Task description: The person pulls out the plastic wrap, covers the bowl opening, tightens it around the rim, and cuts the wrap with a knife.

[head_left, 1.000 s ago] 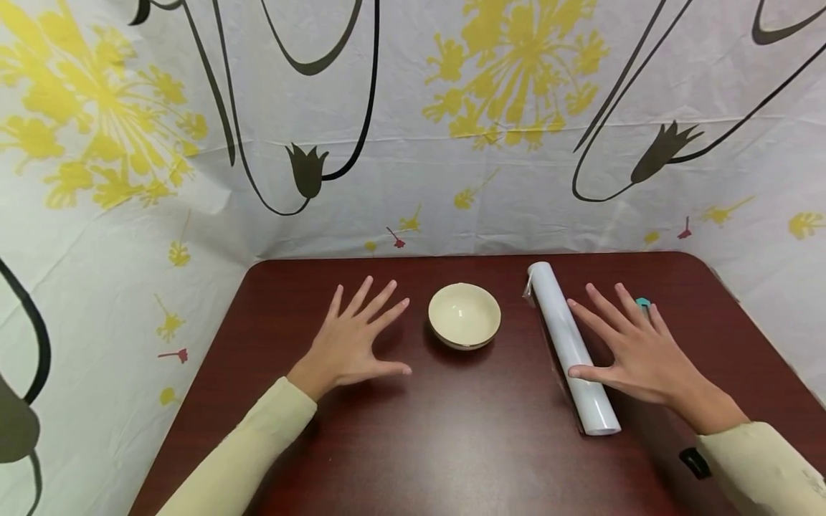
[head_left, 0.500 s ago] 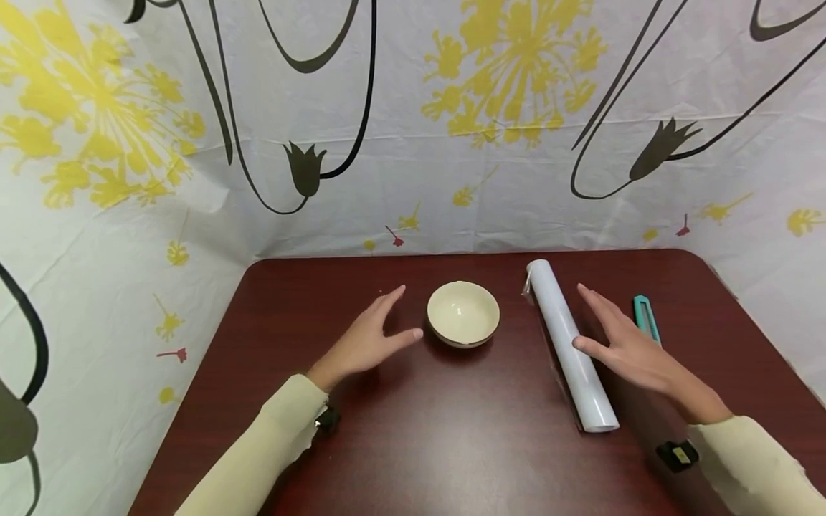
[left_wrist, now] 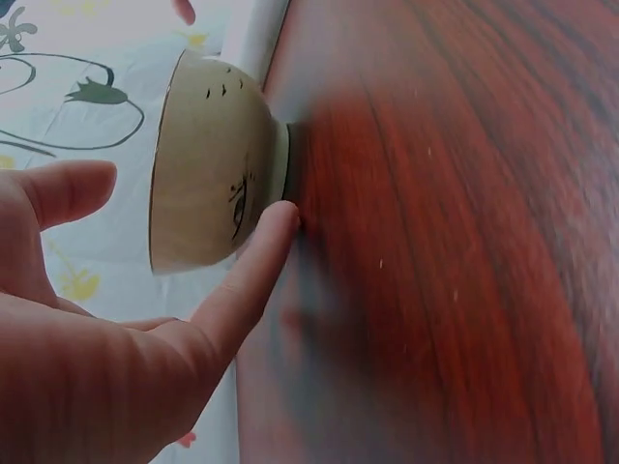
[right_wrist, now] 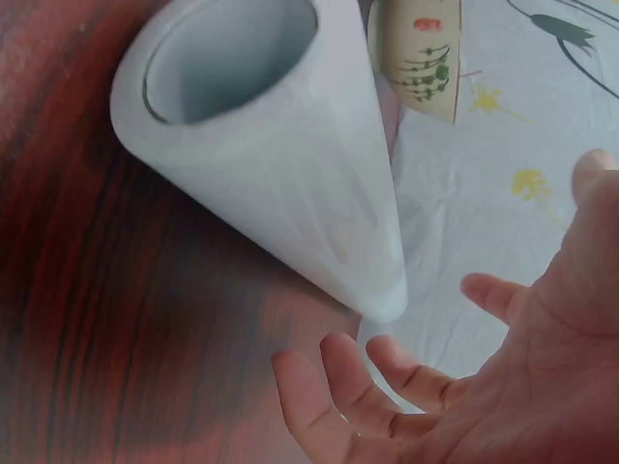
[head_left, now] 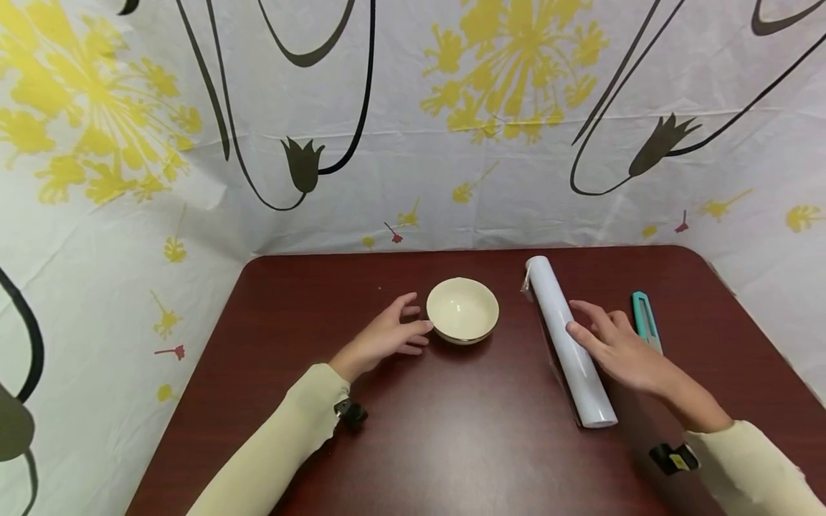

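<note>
A cream bowl [head_left: 462, 308] stands upright on the dark red wooden table, dark marks showing on its outside [left_wrist: 222, 116] in the left wrist view. My left hand [head_left: 387, 333] is at its left side, fingers loosely bent and apart; one fingertip is right at the bowl's foot in the left wrist view. A glossy white roll [head_left: 571, 351], hollow at its near end, with clear film loose along its left edge, lies lengthwise to the right. Over its right side hovers my right hand [head_left: 622, 351], fingers relaxed and holding nothing.
A teal utility knife [head_left: 645, 322] lies right of the roll, partly behind my right hand. White cloth [head_left: 387, 186] printed with yellow and dark flowers hangs behind the table [head_left: 452, 430] and along its sides. A small black device [head_left: 350, 414] sits at my left wrist.
Both hands have gone from widely spread fingers to looser, bent ones. My left hand has moved right to the bowl; my right hand has shifted slightly, uncovering the teal utility knife.
</note>
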Tool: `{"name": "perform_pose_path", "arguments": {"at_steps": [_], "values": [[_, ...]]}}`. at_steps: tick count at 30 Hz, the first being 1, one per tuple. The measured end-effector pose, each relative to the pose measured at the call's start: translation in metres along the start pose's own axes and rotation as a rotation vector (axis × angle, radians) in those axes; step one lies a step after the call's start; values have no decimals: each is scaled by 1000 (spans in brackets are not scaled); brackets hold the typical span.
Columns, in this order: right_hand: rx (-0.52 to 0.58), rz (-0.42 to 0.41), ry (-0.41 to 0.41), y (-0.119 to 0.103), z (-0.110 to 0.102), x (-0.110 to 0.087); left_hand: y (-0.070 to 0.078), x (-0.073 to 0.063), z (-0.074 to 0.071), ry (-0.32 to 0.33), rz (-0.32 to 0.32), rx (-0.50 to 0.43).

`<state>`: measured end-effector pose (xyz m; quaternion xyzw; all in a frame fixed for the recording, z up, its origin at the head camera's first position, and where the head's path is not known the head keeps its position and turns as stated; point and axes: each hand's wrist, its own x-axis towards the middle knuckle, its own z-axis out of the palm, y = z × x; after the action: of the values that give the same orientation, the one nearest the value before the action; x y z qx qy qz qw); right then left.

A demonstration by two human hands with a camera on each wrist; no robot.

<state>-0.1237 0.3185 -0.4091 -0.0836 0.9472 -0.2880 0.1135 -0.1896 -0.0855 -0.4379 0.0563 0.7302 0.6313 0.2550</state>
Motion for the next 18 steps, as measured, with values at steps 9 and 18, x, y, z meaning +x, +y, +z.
{"name": "perform_pose_path", "arguments": {"at_steps": [9, 18], "values": [[-21, 29, -20, 3, 6, -15, 2, 10, 15, 8, -24, -141], [-6, 27, -49, 7, 14, -32, -1, 19, 25, 38, -34, -223]]}}
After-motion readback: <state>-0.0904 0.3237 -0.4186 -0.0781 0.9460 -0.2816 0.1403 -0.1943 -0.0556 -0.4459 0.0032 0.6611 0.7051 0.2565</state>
